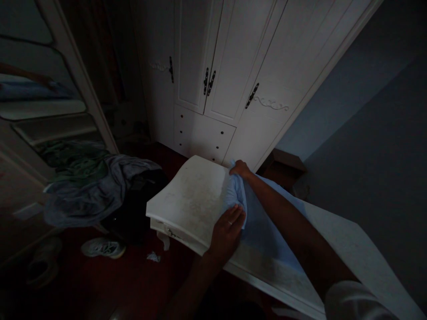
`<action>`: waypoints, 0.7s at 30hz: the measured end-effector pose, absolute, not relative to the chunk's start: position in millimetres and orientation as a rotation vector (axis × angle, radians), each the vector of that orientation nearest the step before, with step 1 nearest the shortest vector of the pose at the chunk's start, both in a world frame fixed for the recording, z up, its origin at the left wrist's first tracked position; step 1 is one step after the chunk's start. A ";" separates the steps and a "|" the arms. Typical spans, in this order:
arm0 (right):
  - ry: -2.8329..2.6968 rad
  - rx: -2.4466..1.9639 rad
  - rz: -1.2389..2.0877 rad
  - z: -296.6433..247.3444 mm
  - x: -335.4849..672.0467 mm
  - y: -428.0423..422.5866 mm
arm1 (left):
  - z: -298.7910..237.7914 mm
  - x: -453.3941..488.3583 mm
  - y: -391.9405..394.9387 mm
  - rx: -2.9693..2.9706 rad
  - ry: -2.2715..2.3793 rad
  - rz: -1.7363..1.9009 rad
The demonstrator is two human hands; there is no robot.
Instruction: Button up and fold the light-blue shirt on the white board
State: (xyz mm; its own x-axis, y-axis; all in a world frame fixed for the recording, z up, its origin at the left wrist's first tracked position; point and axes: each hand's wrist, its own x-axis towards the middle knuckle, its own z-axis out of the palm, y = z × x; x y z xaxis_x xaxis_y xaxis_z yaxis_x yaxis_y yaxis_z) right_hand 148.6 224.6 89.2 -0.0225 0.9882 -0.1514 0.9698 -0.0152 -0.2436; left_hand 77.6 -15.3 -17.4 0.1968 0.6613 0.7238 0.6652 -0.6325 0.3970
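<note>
A light blue cloth [267, 231] lies across the white table [190, 195], its left end bunched and folded over. My right hand [240, 170] reaches across to the table's far side and pinches the far corner of that folded end. At the near side, my left hand [228, 227], with a ring on one finger, has its fingers curled over the fold's near edge. My right forearm crosses above the cloth and hides part of it. What kind of cloth item it is cannot be made out in the dim light.
Behind the table stands a white wardrobe [248, 58] with dark handles. A brown open box [287, 166] sits at its right. Piled grey and green clothes [90, 182] are on the left beside a mirror [43, 95]. A shoe [103, 248] lies on the dark red floor.
</note>
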 end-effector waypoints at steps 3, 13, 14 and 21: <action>-2.129 -2.155 0.407 106.6 174.4 226.3 | -21.4 73.8 -11.7 -2.357 -1.437 -1.511; -1.900 -2.065 0.557 141.9 240.0 220.0 | 26.0 117.2 -3.1 -2.509 -1.509 -1.765; -1.867 -2.044 0.582 145.7 247.4 218.4 | 37.3 126.1 -3.1 -2.506 -1.531 -1.767; -1.618 -1.946 0.776 164.6 319.3 198.0 | 78.2 190.7 -5.5 -2.731 -1.352 -1.321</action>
